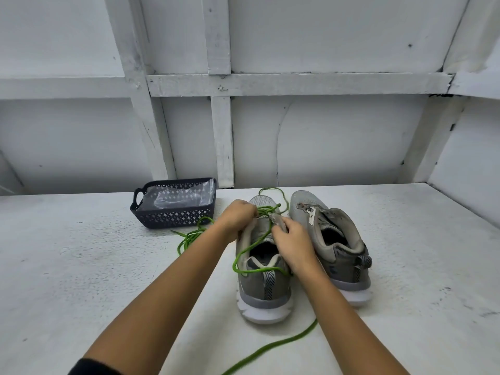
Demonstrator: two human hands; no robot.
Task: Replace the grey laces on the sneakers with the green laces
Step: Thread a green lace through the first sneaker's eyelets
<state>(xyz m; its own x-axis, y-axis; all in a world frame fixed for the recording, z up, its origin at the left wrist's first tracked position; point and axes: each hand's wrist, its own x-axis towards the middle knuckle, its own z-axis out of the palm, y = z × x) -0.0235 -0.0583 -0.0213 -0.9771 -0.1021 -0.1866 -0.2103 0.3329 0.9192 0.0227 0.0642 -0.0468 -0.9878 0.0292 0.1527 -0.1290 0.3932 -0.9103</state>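
Head view is showing both hands working at the front eyelets of the laced sneaker (266,288), which is standing on the desk (81,266) about midway between its side edges, toe pointing to the far edge. The left hand (239,216) is curling its fingers round the green lace (244,251) at the eyelets nearest the toe. The right hand (290,240) is pinching the eyelet flap on the other side with bent fingers; whether it is also holding lace I cannot tell. A slack loop is draping over the shoe's opening, and more green lace is trailing toward the near edge and coiling beside the dark basket (151,221) near the far edge. The bare sneaker (349,269) is sitting just beside, toward the right edge, with nothing threaded. No grey laces are showing, so stripping seems done and threading of the first shoe barely begun. Next, I judge, the lace tip is needing feeding through the following eyelet and pulling snug, tails kept even and untangled.
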